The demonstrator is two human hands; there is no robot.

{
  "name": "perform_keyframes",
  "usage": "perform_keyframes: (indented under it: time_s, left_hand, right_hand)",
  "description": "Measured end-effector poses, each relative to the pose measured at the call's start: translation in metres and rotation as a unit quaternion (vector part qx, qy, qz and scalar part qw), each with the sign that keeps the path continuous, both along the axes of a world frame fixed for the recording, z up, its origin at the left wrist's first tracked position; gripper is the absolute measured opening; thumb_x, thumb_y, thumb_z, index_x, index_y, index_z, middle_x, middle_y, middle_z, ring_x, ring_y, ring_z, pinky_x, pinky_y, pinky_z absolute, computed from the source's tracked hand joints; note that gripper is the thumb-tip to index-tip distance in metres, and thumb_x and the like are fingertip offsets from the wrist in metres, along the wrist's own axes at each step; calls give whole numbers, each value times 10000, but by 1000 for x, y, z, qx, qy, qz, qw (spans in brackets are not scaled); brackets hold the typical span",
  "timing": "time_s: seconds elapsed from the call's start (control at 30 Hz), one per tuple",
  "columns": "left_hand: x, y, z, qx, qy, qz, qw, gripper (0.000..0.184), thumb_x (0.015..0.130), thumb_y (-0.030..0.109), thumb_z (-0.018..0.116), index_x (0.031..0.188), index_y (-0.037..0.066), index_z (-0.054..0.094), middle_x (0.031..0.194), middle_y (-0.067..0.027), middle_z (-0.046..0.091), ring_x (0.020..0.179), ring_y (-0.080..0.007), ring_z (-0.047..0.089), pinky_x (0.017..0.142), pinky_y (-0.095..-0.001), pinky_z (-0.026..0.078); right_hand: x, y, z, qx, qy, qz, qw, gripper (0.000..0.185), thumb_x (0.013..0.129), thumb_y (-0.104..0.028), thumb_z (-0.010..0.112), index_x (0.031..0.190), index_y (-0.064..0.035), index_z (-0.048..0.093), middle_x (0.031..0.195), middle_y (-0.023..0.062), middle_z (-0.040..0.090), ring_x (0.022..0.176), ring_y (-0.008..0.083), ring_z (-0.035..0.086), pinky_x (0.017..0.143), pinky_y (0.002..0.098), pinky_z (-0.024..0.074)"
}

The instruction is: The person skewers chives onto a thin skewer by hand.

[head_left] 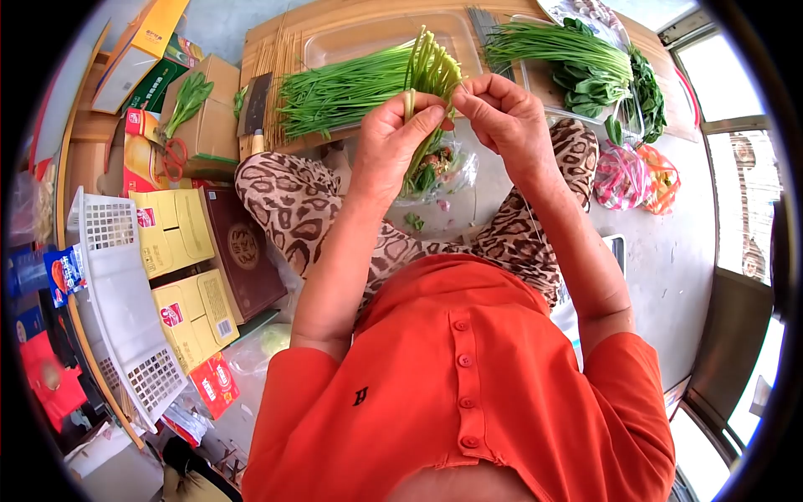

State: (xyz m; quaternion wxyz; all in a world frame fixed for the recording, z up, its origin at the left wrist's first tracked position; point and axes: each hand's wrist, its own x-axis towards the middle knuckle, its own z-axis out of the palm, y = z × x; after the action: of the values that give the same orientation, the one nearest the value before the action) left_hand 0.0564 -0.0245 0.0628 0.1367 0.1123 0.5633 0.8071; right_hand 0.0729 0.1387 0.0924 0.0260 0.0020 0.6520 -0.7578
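My left hand (395, 142) is closed around a few garlic chives (410, 102), their pale cut ends pointing up and the green leaves hanging below. Close beside it my right hand (508, 125) pinches something thin at its fingertips, too small to make out. Behind both hands, a thick row of garlic chives (339, 90) lies across a clear plastic tray (335, 43), with stem ends toward the hands. Below them, between the knees, hangs a clear plastic bag (458, 171) with green and reddish scraps.
On the wooden board lie a cleaver (255, 105) and thin sticks (278, 54). A second tray at the right holds chives (569, 48) and leafy greens (585, 88). Boxes (171, 230), red scissors (175, 159) and a white basket (117, 293) stand left; plastic bags (623, 176) lie right.
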Motion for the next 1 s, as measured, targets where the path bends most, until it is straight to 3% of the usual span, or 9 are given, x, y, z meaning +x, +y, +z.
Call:
perform_keyframes:
  time_s: [0.27,0.47,0.77,1.0]
  left_hand:
    - [-8,-6,-8,58,-76,-4,995,169,848,98,639,993,11,634,819,-38,644,662,-63,520,586,-183,370]
    - [-31,-35,-9,88,-89,33,992,195,831,112,660,998,14,634,818,-48,625,706,-131,541,610,-248,409]
    - [-38,-32,-9,138,-112,39,983,180,838,150,668,989,56,646,821,-29,615,688,-125,527,595,-256,396]
    - [-39,-31,-9,171,-126,33,977,172,825,121,674,970,30,649,794,-33,623,649,-98,532,584,-228,391]
  right_hand:
    - [3,4,-1,15,1,1,1000,111,872,-136,630,867,-30,596,595,-66,503,498,3,387,438,174,281]
    - [29,15,12,84,-43,41,995,159,904,-176,598,905,-18,619,605,-65,477,517,6,392,452,184,288]
    - [38,14,8,69,-56,98,991,154,917,-148,574,982,-16,620,665,-60,508,550,9,374,482,170,300]
    - [36,12,8,73,-60,100,991,153,913,-156,580,976,-22,618,657,-72,498,543,3,371,476,174,303]
